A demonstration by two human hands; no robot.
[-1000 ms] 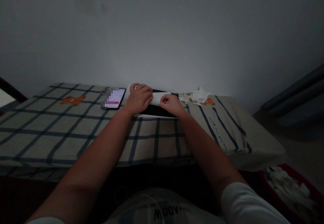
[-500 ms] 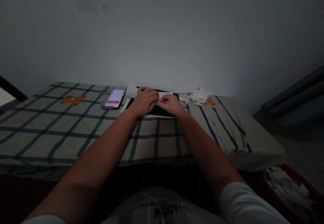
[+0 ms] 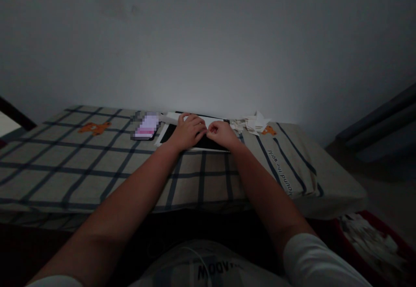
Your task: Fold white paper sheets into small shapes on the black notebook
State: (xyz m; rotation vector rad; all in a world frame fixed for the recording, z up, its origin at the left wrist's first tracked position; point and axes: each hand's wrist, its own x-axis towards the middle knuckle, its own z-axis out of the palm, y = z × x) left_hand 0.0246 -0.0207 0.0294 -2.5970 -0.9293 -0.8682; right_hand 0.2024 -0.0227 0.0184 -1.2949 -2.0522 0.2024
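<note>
Paper sheet point(image 3: 171, 117) — white, partly folded, lying on a dark flat board point(image 3: 208, 142) that sits on the bed point(image 3: 97, 166) close to the wall. I see both hands on it, meeting near its middle. My left hand point(image 3: 188, 131) lies curled over the sheet, fingers bent and pressing down. My right hand point(image 3: 221, 133) is pinched narrow, thumb and fingertips together at an edge of the paper just beside the left hand; the light is too dim to tell whether it grips a flap or only creases it.

Progress, as I judge it: folding is under way, not finished — the sheet's left corner is loose and sticks out past the board, and no finished shape shows under the hands. A pile of folded white paper pieces point(image 3: 255, 122) lies to the right, near the wall, so I take it several are already made. What is left on this one I can only guess: more creasing at the centre, then it joins the heap.

A lit phone point(image 3: 146, 129) rests left of the board, apart from the hands. Checked bedcover, bear patches, plain grey wall behind.
</note>
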